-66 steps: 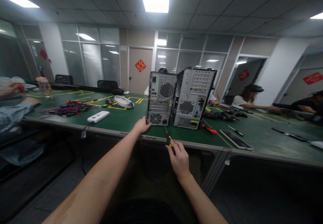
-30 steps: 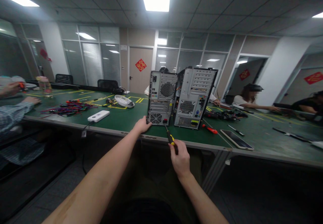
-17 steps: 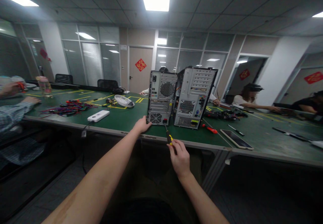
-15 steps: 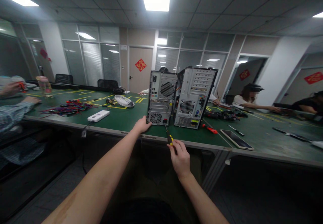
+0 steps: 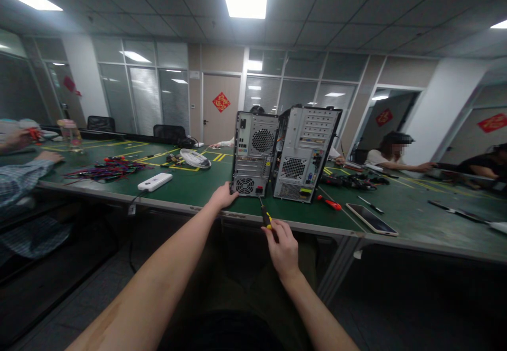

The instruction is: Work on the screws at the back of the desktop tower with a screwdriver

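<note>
Two computer cases stand upright side by side, their rear panels facing me. My left hand [image 5: 224, 196] grips the lower left corner of the left computer case [image 5: 253, 174], thumb in front and the other fingers partly hidden. In my right hand [image 5: 283, 245] is a screwdriver [image 5: 265, 215] with a black and yellow handle, held by the fingertips. Its shaft points up at the bottom edge of that rear panel, below the power socket; the exact contact of the tip is too small to make out. The right computer case [image 5: 304, 155] is untouched.
On the green table [image 5: 190, 192] lie a white power bank [image 5: 155, 182] with a cable, a bundle of coloured wires [image 5: 106, 169], a white oval part [image 5: 195, 159], a red-handled tool [image 5: 329, 202] and a phone [image 5: 371, 218]. Black cables [image 5: 356, 180] lie farther right. Other people sit around.
My hands and both cases keep their places; the yellow mark on the screwdriver handle looks slightly turned. Behind the left case, another person's hand has come farther out to the left.
</note>
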`<state>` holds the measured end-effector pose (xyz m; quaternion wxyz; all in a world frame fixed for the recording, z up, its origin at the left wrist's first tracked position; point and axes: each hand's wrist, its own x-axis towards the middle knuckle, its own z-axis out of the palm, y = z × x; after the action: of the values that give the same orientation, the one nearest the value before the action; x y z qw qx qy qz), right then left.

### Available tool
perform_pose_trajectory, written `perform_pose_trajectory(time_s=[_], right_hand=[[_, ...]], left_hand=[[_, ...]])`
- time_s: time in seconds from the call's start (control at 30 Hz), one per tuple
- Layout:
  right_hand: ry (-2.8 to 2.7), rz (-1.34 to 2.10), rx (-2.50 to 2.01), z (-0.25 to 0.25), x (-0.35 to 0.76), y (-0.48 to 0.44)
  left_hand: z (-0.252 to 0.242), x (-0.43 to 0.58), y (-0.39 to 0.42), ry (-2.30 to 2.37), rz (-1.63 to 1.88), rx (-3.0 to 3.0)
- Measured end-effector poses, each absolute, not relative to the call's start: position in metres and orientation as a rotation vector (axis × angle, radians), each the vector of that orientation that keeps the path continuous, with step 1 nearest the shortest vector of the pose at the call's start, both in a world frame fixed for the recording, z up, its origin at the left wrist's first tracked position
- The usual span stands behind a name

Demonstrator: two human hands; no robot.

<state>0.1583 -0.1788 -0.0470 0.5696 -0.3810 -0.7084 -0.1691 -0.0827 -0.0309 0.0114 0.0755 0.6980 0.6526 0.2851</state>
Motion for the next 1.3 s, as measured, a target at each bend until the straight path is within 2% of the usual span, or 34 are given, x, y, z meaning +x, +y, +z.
perform_pose_trajectory(time_s=[1.3], right_hand=[[-1.733,-0.389,-0.887,-0.0521,0.1606,-0.1765]], left_hand=[[0.0087,-0.0831,-0.0281,1.965,0.862,2.102]])
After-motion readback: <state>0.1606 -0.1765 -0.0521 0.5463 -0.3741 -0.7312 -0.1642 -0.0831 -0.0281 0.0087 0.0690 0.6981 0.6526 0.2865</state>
